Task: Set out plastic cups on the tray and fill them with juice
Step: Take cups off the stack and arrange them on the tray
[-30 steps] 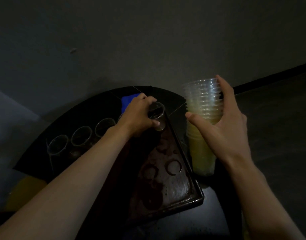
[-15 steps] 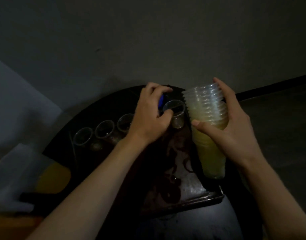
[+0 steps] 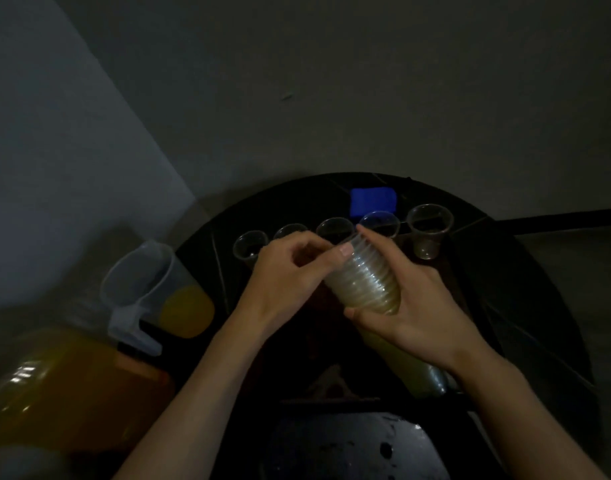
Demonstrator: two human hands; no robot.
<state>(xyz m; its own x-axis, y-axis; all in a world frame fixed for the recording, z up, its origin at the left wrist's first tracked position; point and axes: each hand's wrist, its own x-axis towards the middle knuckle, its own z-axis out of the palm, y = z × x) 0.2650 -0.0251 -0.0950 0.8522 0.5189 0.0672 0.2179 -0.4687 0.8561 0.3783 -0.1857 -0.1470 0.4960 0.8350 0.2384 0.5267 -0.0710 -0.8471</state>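
Note:
A stack of clear plastic cups (image 3: pixel 368 284) lies tilted over the dark tray (image 3: pixel 331 386), mouth toward the upper left. My right hand (image 3: pixel 411 303) is wrapped around its middle. My left hand (image 3: pixel 286 271) pinches the rim of the top cup with thumb and fingers. Behind my hands several single empty cups stand in a row along the tray's far edge, from the leftmost cup (image 3: pixel 250 244) to the rightmost cup (image 3: pixel 429 230). A clear jug (image 3: pixel 158 292) with orange juice in its bottom stands at the left.
The tray sits on a round black table (image 3: pixel 525 278) against a grey wall. A blue sponge-like block (image 3: pixel 372 201) lies behind the cup row. A large container of orange liquid (image 3: pixel 55 386) is at the lower left, beside the table.
My left hand has let go of the single cup, which now stands at the right end of the row, and come back to the stack's rim. The right hand has tilted the stack. The view shifted right.

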